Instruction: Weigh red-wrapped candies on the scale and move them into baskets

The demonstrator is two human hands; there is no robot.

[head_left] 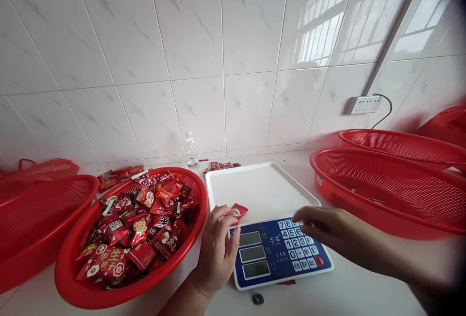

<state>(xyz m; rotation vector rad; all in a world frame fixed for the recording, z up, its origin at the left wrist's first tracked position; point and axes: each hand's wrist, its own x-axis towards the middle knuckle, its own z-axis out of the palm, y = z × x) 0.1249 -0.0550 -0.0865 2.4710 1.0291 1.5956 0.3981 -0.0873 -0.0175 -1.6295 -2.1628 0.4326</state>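
Note:
A digital scale (271, 257) with a white weighing tray (260, 187) and a blue keypad panel stands on the counter before me. My left hand (217, 250) rests at the scale's left front corner, its fingertips pinching a small red candy packet (237, 210) on the tray's near edge. My right hand (329, 231) hovers over the number keys, fingers stretched out flat and holding nothing. Left of the scale, a red round basket (78, 289) is filled with several red wrapped candies (143, 224).
Another red basket (32, 219) sits at far left with a red bag (47, 166) behind it. Two large red baskets (382, 190) lie at right. A clear water bottle (191, 151) and loose candies (222, 165) stand by the tiled wall. A wall socket (364, 104) has a cable.

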